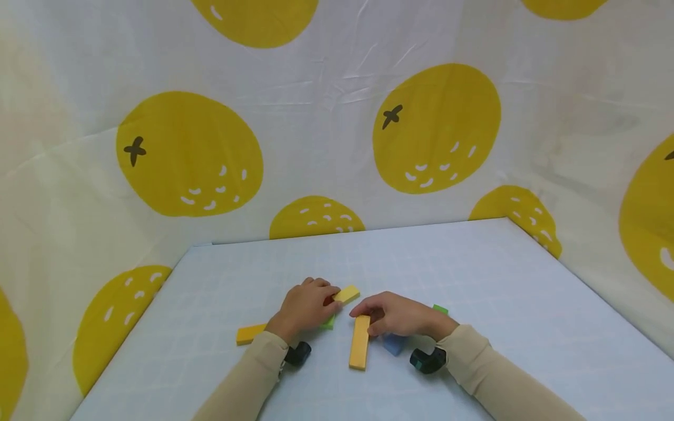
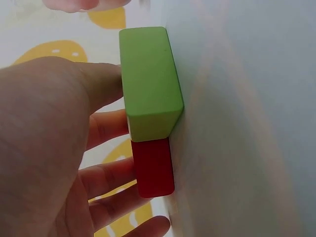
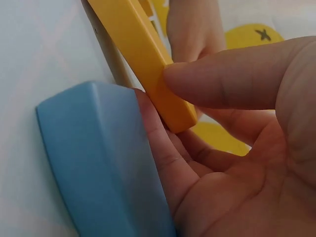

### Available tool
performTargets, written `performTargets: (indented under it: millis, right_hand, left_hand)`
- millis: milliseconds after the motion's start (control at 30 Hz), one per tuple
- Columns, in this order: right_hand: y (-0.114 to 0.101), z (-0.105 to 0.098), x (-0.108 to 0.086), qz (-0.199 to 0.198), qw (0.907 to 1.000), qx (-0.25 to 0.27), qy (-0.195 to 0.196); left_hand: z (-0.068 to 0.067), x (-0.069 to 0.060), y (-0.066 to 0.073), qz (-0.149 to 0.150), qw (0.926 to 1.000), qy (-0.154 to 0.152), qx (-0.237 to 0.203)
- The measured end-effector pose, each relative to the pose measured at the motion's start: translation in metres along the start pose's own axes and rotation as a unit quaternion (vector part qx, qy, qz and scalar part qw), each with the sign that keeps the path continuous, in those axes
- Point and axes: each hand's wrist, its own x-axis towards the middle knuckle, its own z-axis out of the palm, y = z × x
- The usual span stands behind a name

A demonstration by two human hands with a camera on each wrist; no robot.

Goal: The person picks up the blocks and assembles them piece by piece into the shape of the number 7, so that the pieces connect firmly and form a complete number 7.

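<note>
One orange block (image 1: 359,346) juts nearward from the pinching right hand (image 1: 399,314); left hand (image 1: 305,308), grip unclear.

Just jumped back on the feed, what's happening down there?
A person's right hand pinches one end of an orange block, with a blue block beside that hand. The left hand is at a red block next to a green block; whether it grips is hidden. A yellow block lies close to it.

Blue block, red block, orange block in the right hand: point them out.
Blue block (image 3: 89,160): right wrist view, on its left visible face.
Red block (image 2: 153,169): left wrist view, on its visible face.
Orange block (image 1: 360,344): head view, middle of its top.
</note>
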Motion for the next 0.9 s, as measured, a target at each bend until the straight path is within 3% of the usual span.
performTargets:
  millis: [433,667,900]
  right_hand:
    - [-0.0013,0.0010,0.0023,0.014,0.9997,-0.015,0.017]
    - [0.0031,0.0028,-0.0011,-0.001,0.9996,-0.023,0.013]
    - [-0.0019,0.0044,-0.0002,-0.031,0.9981,-0.053,-0.004]
  left_hand:
    - [0.0008,0.0026,-0.0003,-0.007,1.0000,-0.003,0.005]
    - [0.0023,0.0010,0.0028,-0.006,0.9998,-0.014,0.009]
    - [0.0001,-0.0019,0.0022,-0.010,0.9999,-0.006,0.004]
